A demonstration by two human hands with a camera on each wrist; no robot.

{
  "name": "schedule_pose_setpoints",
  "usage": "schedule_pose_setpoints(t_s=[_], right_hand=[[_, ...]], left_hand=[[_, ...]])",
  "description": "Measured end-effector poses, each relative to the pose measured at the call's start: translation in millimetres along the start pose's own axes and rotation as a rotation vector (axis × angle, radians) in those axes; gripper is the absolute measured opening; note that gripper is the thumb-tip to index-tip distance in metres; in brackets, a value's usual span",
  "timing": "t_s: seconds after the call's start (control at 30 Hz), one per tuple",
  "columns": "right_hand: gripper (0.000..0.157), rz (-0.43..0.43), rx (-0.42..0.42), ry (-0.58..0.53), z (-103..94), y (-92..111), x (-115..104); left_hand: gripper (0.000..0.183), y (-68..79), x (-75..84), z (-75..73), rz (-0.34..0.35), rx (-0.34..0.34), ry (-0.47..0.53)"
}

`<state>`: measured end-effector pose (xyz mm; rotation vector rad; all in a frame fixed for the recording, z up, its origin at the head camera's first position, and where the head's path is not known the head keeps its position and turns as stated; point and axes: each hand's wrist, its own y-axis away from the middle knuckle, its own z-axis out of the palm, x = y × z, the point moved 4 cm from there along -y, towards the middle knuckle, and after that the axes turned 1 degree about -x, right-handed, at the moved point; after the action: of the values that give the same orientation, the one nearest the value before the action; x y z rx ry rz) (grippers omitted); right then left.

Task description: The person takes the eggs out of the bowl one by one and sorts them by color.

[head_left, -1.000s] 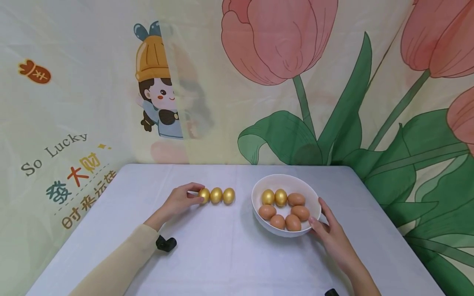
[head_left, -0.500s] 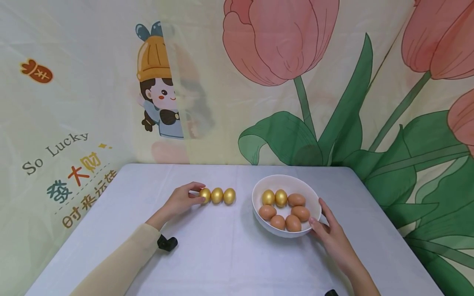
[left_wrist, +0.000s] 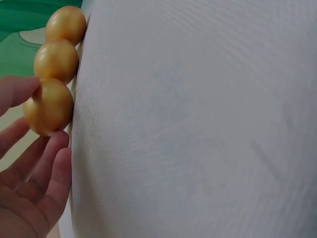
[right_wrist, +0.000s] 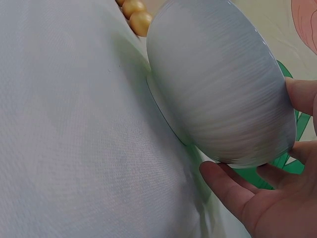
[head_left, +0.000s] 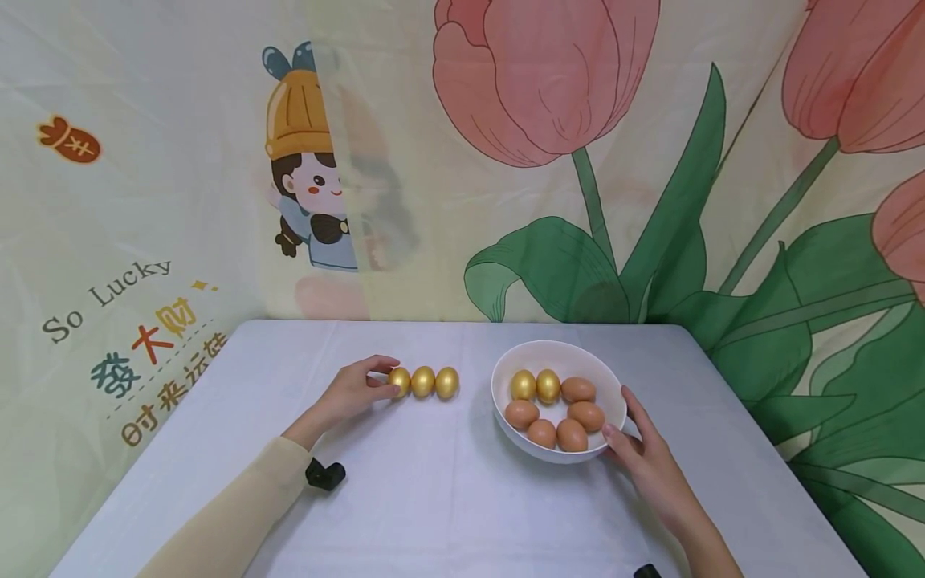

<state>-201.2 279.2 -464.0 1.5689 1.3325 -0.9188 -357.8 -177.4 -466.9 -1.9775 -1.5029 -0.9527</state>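
My left hand (head_left: 348,393) pinches the leftmost of three shiny golden eggs (head_left: 400,383) between thumb and fingers. The middle golden egg (head_left: 422,382) and the right golden egg (head_left: 447,383) continue the row on the cloth, side by side. In the left wrist view, fingertips touch the nearest golden egg (left_wrist: 48,106) from two sides. A white bowl (head_left: 556,456) stands to the right, its right rim gripped by my right hand (head_left: 643,453), thumb on top. Inside lie two golden eggs (head_left: 535,386) and several brown eggs (head_left: 572,434). The right wrist view shows the bowl's outer wall (right_wrist: 223,84).
A white cloth (head_left: 448,514) covers the table, which reaches back to a printed backdrop (head_left: 405,160) of tulips and a cartoon figure. By the left sleeve (head_left: 231,506) shows a small black object (head_left: 325,475); another black piece (head_left: 646,571) shows at the bottom edge.
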Motion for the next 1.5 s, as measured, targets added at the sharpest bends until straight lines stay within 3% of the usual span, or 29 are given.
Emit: schedule_pose_setpoints(t_s=[0.33, 0.53, 0.73, 0.9, 1.27, 1.5], right_hand=[[0.091, 0.011, 0.008, 0.012, 0.3, 2, -2], [0.091, 0.011, 0.011, 0.037, 0.2, 1, -2], [0.089, 0.002, 0.016, 0.036, 0.1, 2, -3], [0.091, 0.010, 0.015, 0.042, 0.3, 2, -3], [0.092, 0.023, 0.006, 0.037, 0.0, -1, -2], [0.092, 0.032, 0.007, 0.040, -0.3, 2, -3]], left_hand=[[0.057, 1.5, 3.9, -7.7, 0.000, 0.009, -0.023], [0.055, -1.0, 18.1, -20.1, 0.034, 0.039, -0.051], [0.051, 0.0, 46.7, -30.9, 0.085, 0.070, -0.049], [0.052, 1.5, 75.9, -31.0, 0.148, 0.069, -0.033], [0.052, -2.5, 141.7, -13.9, 0.278, 0.017, -0.007], [0.053, -8.7, 171.8, 11.9, 0.360, -0.037, 0.021]])
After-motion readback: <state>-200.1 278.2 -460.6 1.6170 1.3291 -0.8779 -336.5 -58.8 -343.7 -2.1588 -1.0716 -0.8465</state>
